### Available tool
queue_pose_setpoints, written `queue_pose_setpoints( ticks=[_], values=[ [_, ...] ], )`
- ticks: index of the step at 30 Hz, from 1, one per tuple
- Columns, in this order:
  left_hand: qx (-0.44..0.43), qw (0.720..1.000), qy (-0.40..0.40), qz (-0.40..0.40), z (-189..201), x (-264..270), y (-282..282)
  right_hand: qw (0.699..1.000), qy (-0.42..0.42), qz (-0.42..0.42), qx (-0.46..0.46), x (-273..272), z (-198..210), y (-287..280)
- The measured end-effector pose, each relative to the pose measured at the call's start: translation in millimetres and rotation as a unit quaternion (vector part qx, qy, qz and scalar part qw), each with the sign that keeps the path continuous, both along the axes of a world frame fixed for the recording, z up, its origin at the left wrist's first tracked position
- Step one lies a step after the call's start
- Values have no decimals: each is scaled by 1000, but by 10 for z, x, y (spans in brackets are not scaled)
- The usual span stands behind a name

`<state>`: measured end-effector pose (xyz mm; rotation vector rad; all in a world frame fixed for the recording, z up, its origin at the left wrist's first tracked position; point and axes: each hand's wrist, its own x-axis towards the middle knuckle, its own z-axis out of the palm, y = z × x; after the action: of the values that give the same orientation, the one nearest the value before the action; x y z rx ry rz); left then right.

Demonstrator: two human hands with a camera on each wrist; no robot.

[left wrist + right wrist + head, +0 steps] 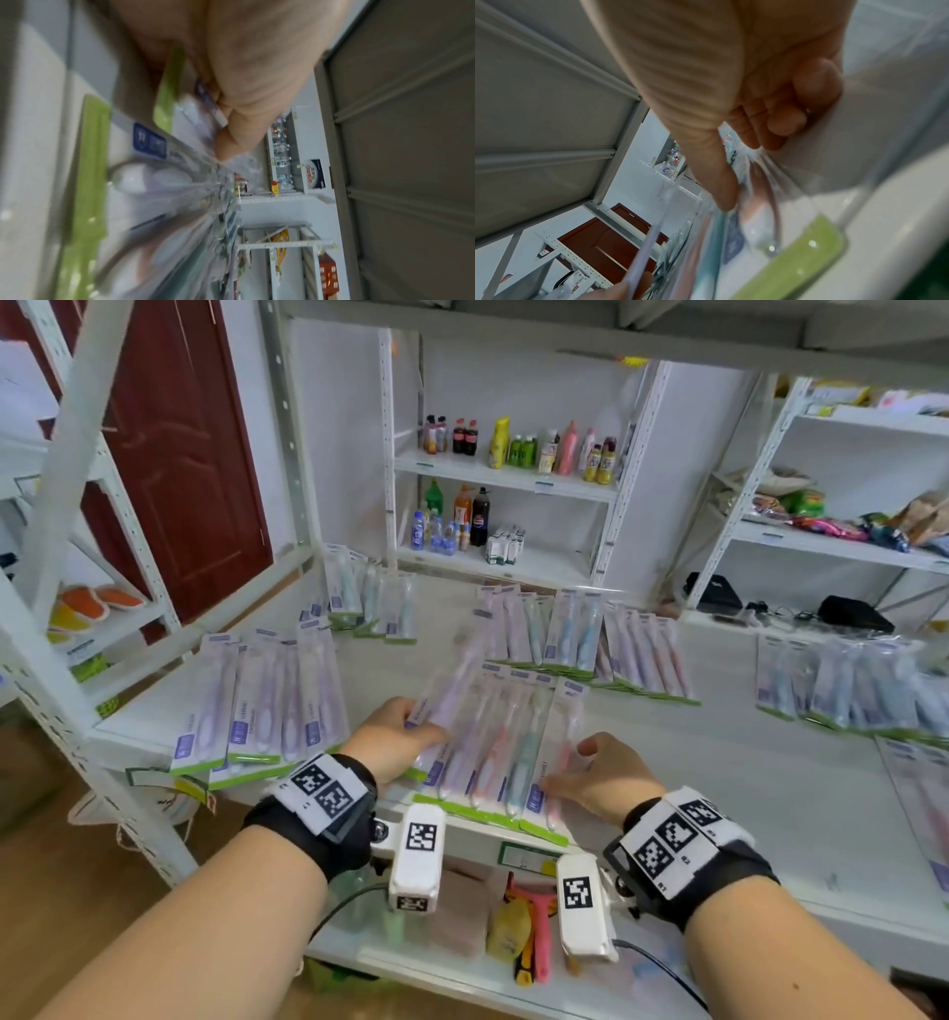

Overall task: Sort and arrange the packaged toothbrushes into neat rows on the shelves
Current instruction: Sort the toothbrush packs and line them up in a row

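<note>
Left hand (pixel 395 737) pinched one toothbrush pack (pixel 452 683) at 10 o'clock of the front row (pixel 498 757), which the right hand (pixel 601 775) steadied with narrow, part-curled fingers (pixel 786 121); lay it flush, green edges aligned.

My bare forearms wear black wrist straps (pixel 308 834) with white square-patterned tags; beside each strap sits a white camera box (pixel 417 857) trailing a black cable (pixel 336 909).

Clear-fronted toothbrush packs (pixel 506 742) with green bottom edges, overlapped in rows on white shelf (pixel 719 762); one purple pack (pixel 452 685) lifted, tilted
</note>
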<state>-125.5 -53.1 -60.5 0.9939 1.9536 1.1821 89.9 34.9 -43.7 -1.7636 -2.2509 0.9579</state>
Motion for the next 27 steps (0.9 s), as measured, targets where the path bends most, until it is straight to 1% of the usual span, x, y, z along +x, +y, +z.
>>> queue_pose_setpoints(
  ticks=[2, 4, 8, 12, 14, 16, 18, 20, 23, 25, 27],
  values=[
    [15, 996, -80, 26, -9, -40, -14, 1000, 3, -1, -2, 7, -5, 0],
    [15, 993, -111, 31, -18, -55, -18, 1000, 3, -2, -2, 12, -11, 6],
    [16, 993, -111, 30, -20, -37, -18, 1000, 15, -12, 1, 8, 1, 13],
    [24, 992, -124, 22, 1, -23, -45, 997, 67, -13, 28, -123, 57, -17],
    [28, 990, -138, 14, 13, -27, -55, 996, 79, 27, 38, -261, 108, -52],
    [29, 989, -143, 5, 24, -40, -65, 993, 74, 81, 35, -431, 149, -98],
    [35, 987, -155, 6, 41, -66, -83, 992, 54, 108, 28, -609, 175, -150],
    [50, 985, -163, 12, 64, -117, -121, 992, 1, 124, 30, -766, 183, -187],
    [66, 986, -150, 18, 131, -230, -209, 985, -72, 150, 42, -948, 199, -233],
    [76, 983, -164, 14, 172, -314, -262, 978, -102, 178, 39, -1051, 215, -263],
    [78, 980, -181, 7, 204, -385, -308, 974, -124, 187, 39, -1151, 220, -302]
  ],
)
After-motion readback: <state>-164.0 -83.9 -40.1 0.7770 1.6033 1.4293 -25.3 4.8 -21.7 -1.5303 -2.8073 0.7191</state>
